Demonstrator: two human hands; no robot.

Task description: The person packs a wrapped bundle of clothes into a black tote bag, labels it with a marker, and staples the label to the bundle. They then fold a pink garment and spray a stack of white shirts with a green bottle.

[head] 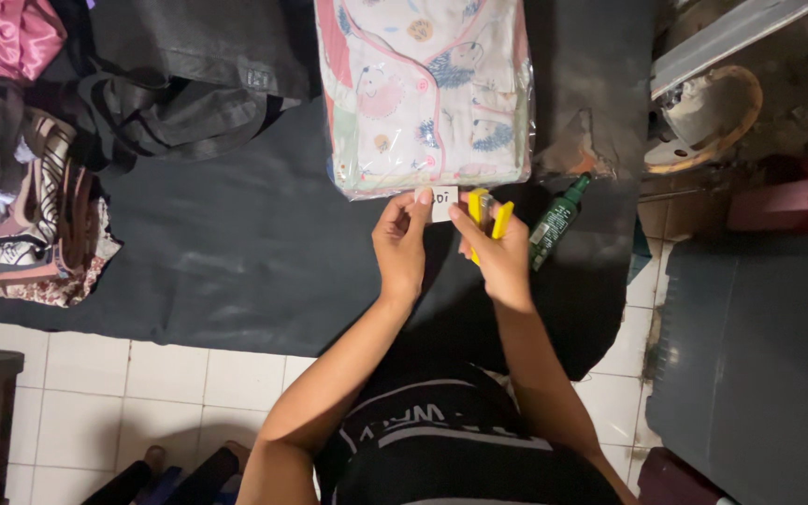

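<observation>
On the dark mat (pixel 236 252), head view only: a clear pack (pixel 423 93) of printed baby clothes lies flat, near edge toward the person. Left hand (pixel 401 248) pinches a small white tag (pixel 444 203) between thumb and fingertips, holding it right at the pack's near edge, touching or just overlapping it; can't tell which. Right hand (pixel 497 257) is wrapped around a yellow stapler (pixel 488 217), fingers curled shut on it, nose just beside the tag's right side. Looks like the tag is positioned but not yet fixed: no staple visible, and the stapler isn't clearly over the tag. So the pack is laid out and the tag is in place; fastening looks undone. A green spray bottle (pixel 556 223) lies right of the stapler, untouched. Folded fabrics (pixel 30 215) are stacked far left, a black bag (pixel 189 84) behind them, well apart from both hands. White tile floor (pixel 142 383) near the person.
</observation>
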